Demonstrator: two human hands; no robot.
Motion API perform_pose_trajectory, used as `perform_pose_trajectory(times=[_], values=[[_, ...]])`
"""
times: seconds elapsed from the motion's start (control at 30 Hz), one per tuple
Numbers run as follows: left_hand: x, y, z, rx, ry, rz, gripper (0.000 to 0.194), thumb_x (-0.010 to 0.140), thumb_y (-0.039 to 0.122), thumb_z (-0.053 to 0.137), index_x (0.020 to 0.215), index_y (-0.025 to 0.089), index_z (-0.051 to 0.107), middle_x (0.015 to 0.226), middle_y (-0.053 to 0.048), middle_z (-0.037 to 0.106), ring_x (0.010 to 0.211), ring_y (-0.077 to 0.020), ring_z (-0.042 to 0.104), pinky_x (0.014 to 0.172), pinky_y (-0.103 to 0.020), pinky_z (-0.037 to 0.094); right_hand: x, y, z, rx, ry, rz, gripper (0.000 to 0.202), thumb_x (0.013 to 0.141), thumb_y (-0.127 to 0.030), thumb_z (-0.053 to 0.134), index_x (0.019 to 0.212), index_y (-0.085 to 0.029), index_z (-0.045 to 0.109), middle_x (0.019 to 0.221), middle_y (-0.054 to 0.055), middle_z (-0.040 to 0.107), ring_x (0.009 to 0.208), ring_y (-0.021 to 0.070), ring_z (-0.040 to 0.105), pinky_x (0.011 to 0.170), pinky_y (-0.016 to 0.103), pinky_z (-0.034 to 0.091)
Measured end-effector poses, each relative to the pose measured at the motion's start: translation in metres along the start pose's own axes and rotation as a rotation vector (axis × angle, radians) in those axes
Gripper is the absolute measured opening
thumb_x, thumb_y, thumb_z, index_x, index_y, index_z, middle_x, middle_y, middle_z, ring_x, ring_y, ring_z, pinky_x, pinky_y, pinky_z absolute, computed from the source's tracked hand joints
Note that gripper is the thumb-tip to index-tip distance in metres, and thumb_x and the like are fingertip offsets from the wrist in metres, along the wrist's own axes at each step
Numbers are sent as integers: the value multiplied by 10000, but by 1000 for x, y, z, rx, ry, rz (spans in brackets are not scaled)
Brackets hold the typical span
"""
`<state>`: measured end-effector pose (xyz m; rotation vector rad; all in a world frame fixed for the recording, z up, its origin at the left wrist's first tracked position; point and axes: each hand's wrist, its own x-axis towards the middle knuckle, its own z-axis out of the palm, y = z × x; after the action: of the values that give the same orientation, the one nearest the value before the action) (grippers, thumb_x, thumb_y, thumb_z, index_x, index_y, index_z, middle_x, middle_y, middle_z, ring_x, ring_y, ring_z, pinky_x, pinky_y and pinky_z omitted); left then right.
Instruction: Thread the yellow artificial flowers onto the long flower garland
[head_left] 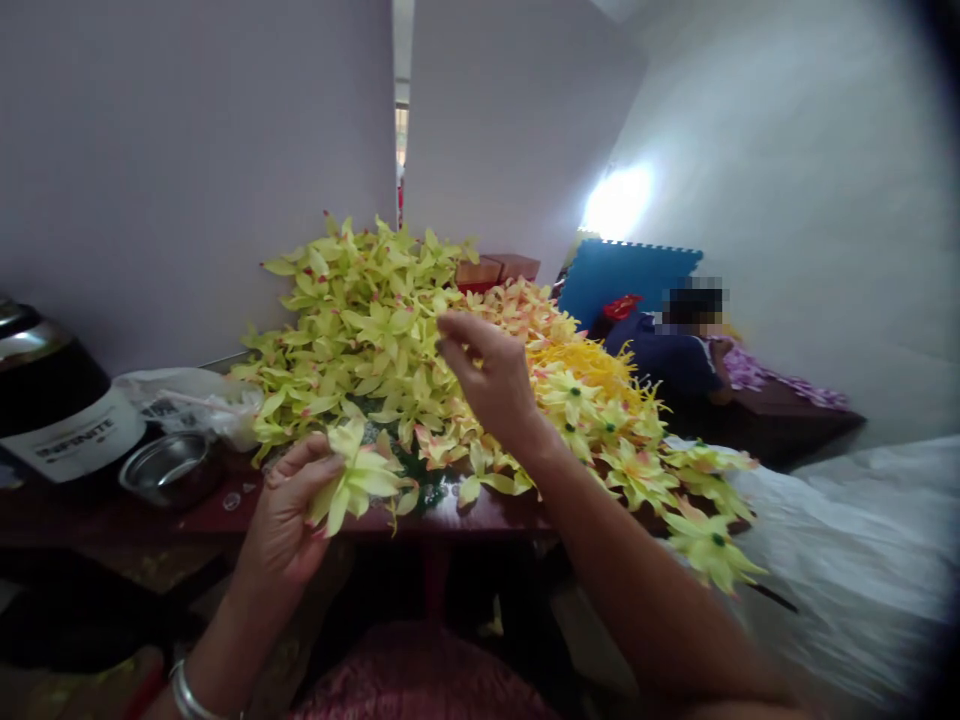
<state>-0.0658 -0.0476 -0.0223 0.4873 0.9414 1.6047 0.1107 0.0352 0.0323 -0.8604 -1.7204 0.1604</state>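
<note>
Delicate work, and plenty could slip!

Steel bowl (169,465) left of the left grip: an elbowing swing could tip it. The left grip (292,500) pinches a yellow flower (360,480), thumb against fingers; too hard a squeeze could crease petals. Beyond it, the blossom heap (360,320) could slide if brushed. Over that, the right grip (487,375), fingers curled nearly together; I can't make out whether anything's in there. To its right, assembled flowers (716,545) crowd the table (517,515) edge; one nudge might drop them.

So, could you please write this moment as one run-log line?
left-hand grip: holds yellow-green artificial flower | right-hand grip: before yellow-green flower pile, contents unclear | steel bowl: on table
</note>
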Motion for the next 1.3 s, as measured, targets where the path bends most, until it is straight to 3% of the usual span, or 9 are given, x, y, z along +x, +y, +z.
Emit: perform_pose_trajectory(times=[0.07, 0.13, 0.3, 0.43, 0.67, 0.77, 0.87, 1.1, 1.3], values=[[2, -2, -4, -44, -22, -30, 327, 447, 45, 767, 726, 154, 634, 589, 27, 674, 470, -114, 614, 433, -173, 506, -28, -16, 4, 135, -254, 32, 142, 837, -233, 541, 851, -162, 664, 772, 37, 666, 686, 138, 598, 640, 270, 482], [3, -4, -7, -48, -91, -47, 296, 482, 64, 773, 732, 151, 642, 623, 4, 691, 494, -127, 628, 457, -196, 524, -54, -29, 7, 194, -370, 64, 122, 821, -256, 587, 862, -178, 672, 871, 47, 675, 841, 159, 609, 775, 292, 471], [2, -11, -9, 17, -233, -82, 210, 537, 125, 783, 695, 154, 648, 621, -1, 686, 471, -123, 608, 434, -208, 512, -82, -39, 14, 388, -413, 201, 218, 772, -223, 643, 989, -201, 653, 1088, 76, 629, 1064, 189, 552, 943, 338, 411], [-3, -16, -6, 90, -305, -84, 167, 552, 171, 789, 653, 158, 656, 586, 7, 665, 434, -102, 576, 407, -175, 464, -89, -35, 18, 460, -346, 346, 288, 723, -198, 681, 1008, -210, 642, 1084, 69, 636, 1052, 191, 568, 946, 346, 420], [-4, -24, -5, 145, -315, -90, 117, 555, 167, 785, 623, 174, 690, 609, 21, 646, 467, -95, 566, 439, -180, 460, -104, -34, 18, 549, -119, 384, 40, 729, -152, 656, 737, -186, 676, 1011, 76, 664, 1003, 195, 603, 906, 336, 452], [-3, -26, -4, 147, -284, -101, 126, 543, 171, 790, 620, 171, 690, 637, 14, 652, 479, -108, 576, 437, -197, 473, -105, -34, 8, 518, -44, 470, 34, 744, -163, 637, 728, -186, 656, 812, 33, 677, 784, 153, 637, 721, 268, 507], [-3, -26, -4, 133, -267, -142, 159, 551, 187, 790, 675, 167, 693, 663, -1, 665, 496, -110, 584, 454, -199, 485, -104, -29, -4, 456, 36, 552, 47, 790, -225, 599, 768, -187, 617, 542, -43, 567, 467, 90, 521, 460, 200, 429], [-10, -27, -6, 181, -285, -175, 306, 608, 120, 713, 904, 179, 668, 851, -43, 687, 644, -138, 631, 541, -195, 495, -101, -4, -13, 252, 108, 461, 23, 779, -208, 579, 768, -188, 581, 487, -80, 449, 395, 56, 366, 385, 179, 301], [-14, -33, -5, 266, -348, -130, 400, 632, 117, 690, 1017, 186, 601, 794, -31, 672, 602, -120, 596, 487, -161, 430, -100, 4, -6, 56, 54, 335, 108, 801, -185, 525, 882, -203, 594, 627, -22, 586, 502, 104, 525, 478, 217, 418]])
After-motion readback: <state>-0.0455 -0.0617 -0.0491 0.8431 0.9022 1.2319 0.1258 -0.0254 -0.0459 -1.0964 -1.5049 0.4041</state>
